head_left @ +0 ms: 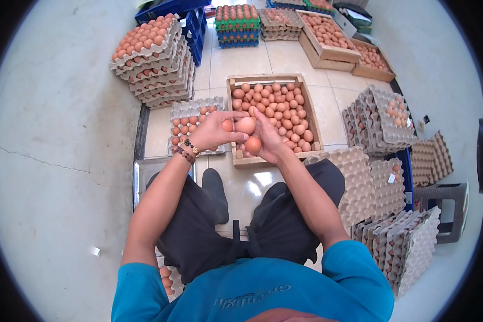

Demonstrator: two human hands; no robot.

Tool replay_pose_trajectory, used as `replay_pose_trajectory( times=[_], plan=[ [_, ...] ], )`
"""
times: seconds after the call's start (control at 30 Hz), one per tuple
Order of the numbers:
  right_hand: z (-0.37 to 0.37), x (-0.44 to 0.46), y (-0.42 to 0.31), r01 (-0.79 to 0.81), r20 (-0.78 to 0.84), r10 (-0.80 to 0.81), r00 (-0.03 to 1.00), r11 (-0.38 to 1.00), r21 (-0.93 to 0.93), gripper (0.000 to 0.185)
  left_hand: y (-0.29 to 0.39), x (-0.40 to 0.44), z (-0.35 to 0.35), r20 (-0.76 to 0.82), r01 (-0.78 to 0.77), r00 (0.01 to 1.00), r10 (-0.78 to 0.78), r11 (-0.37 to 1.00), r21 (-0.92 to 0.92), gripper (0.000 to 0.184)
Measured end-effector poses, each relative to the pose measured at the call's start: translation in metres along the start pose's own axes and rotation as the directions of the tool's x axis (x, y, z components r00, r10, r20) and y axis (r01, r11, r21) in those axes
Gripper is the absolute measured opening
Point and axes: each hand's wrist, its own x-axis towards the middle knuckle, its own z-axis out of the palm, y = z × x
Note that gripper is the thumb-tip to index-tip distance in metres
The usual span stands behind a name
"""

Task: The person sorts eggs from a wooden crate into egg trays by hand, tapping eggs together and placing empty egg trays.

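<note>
My left hand [216,132], with beaded bracelets at the wrist, is curled round a brown egg [227,125]. A paler, larger-looking egg [246,125] lies between my two hands, touched by the left fingers and thumb. My right hand [269,138] is closed on a darker brown egg [253,144], its fingers partly hidden behind the eggs. Both hands are over the near left part of a wooden crate [312,114] full of loose brown eggs. Just left of the crate, a grey egg tray [216,102] holds rows of eggs, partly covered by my left hand.
Tall stacks of filled egg trays stand at left [161,67] and right [378,121]. Empty trays [349,180] lean beside my right knee. Further off are green and blue trays [237,26] and more wooden crates [327,51]. A grey stool [456,206] is at right.
</note>
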Motion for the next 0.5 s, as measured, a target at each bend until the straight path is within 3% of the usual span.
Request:
replay_pose_trajectory(
  times=[0.07,0.17,0.27,0.33,0.5],
  plan=[
    [-0.002,-0.001,0.001,-0.04,0.071,0.038,0.997,0.999,0.022,0.067,0.002,-0.002,-0.002,0.052,0.066,0.996,-0.071,0.994,0.087,0.057],
    [-0.005,-0.001,0.0,-0.078,0.137,0.067,0.988,0.994,0.074,0.068,-0.017,-0.003,-0.008,0.056,0.084,0.995,-0.084,0.996,0.006,0.057],
    [-0.005,0.003,-0.001,-0.061,0.085,0.048,0.995,0.986,0.156,0.064,-0.01,-0.007,-0.02,0.07,0.226,0.974,-0.216,0.95,-0.214,0.05],
    [-0.007,0.001,-0.002,-0.017,0.064,-0.001,0.998,0.96,0.28,0.054,-0.01,-0.009,-0.028,0.066,0.237,0.97,-0.232,0.868,-0.436,0.043],
    [-0.003,-0.001,-0.006,0.061,-0.016,-0.059,0.998,0.93,0.363,0.044,-0.003,-0.012,-0.036,-0.001,0.086,0.992,-0.124,0.696,-0.712,0.041]
  ],
)
